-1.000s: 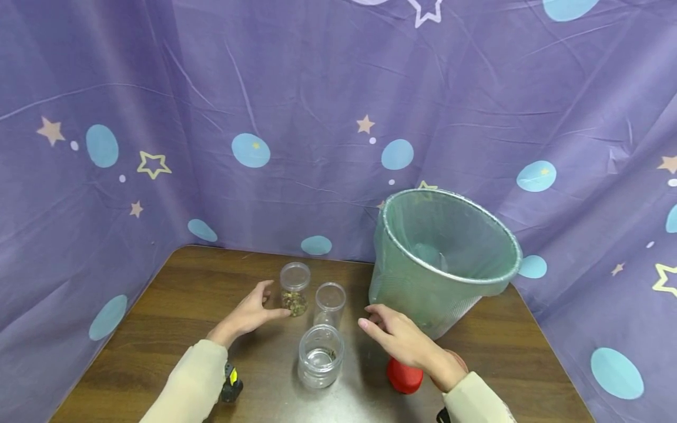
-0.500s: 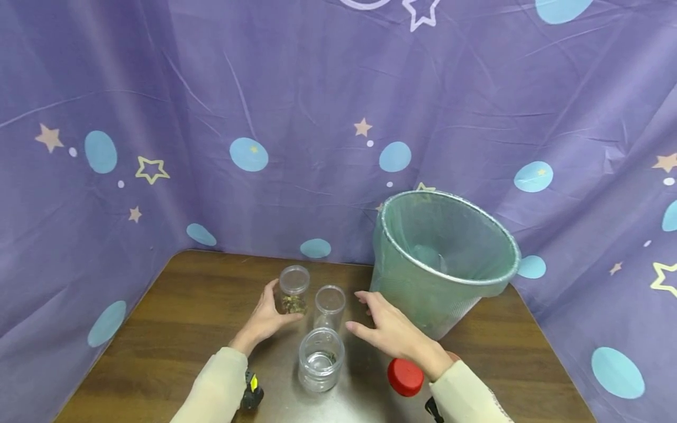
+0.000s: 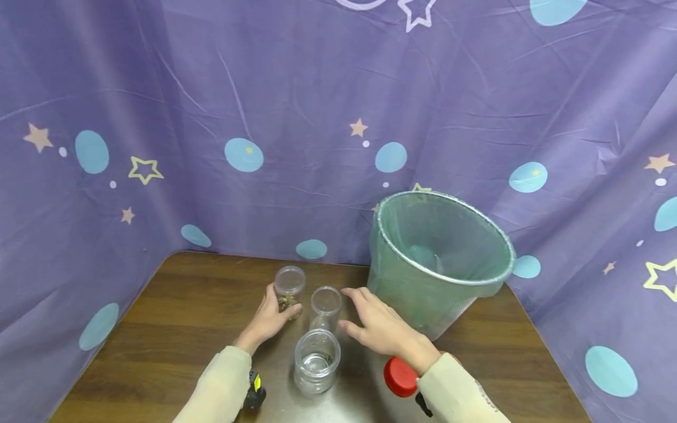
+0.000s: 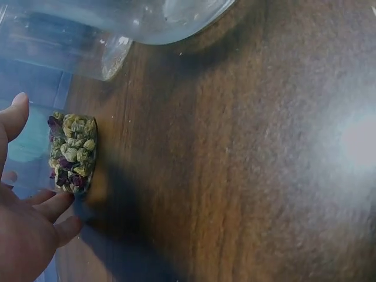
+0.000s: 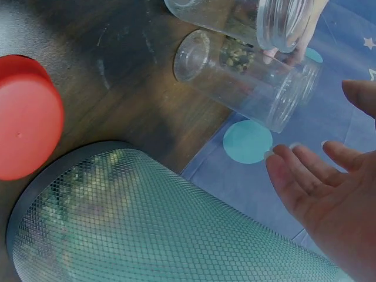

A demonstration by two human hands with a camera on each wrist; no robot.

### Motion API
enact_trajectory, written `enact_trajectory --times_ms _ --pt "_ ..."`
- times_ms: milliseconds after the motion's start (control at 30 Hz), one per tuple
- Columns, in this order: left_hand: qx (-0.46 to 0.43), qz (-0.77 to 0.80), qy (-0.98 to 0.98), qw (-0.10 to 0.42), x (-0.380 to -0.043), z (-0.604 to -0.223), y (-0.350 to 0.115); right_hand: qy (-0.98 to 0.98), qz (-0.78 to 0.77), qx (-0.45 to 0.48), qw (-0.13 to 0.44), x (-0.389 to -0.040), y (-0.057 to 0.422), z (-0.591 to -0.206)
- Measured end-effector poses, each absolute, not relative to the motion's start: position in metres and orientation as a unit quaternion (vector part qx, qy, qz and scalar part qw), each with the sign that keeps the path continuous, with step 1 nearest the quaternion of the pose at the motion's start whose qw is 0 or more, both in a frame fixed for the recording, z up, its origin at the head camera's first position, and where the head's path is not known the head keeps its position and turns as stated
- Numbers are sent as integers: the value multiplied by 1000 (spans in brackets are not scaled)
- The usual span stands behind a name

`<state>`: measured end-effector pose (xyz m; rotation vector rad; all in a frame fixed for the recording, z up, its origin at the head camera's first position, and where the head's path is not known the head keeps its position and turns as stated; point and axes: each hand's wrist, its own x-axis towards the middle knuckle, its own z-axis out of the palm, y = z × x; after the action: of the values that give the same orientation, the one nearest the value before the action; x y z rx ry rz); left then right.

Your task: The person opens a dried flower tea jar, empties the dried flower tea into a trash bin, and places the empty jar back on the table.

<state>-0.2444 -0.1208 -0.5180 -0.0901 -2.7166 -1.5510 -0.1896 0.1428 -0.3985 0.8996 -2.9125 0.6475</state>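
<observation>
My left hand [image 3: 268, 317] curls round a clear lidded jar [image 3: 290, 285] that stands on the table with dried yellow and dark red flower buds [image 4: 73, 150] in its bottom. Its thumb crosses the jar's front, and its other fingers lie at the far left side. Beside that stands a tall clear jar [image 3: 325, 308] with no contents visible. My right hand [image 3: 383, 326] is just right of this tall jar, fingers spread and extended, gripping nothing. In front is a wider clear jar [image 3: 315, 367], open at the top, with some dark bits near its bottom.
A mesh waste basket [image 3: 423, 299] lined with a thin green bag stands at the right rear. A red lid [image 3: 400, 377] lies below my right forearm, with a brownish rim partly hidden behind the wrist. A purple curtain [image 3: 296, 117] hangs behind the wooden table [image 3: 211, 282].
My left hand has moved right and closed round the jar of dried flowers. The right hand has moved left, closer to the tall jar. The jars have stayed in place.
</observation>
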Motion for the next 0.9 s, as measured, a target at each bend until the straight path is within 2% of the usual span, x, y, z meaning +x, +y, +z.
enact_trajectory --times_ms 567,900 --pt "-28 -490 -871 8 -235 -512 -129 -934 210 289 -18 -191 142 -398" --pt "-31 -495 -868 31 -236 -499 -137 -936 210 282 -27 -190 147 -401"
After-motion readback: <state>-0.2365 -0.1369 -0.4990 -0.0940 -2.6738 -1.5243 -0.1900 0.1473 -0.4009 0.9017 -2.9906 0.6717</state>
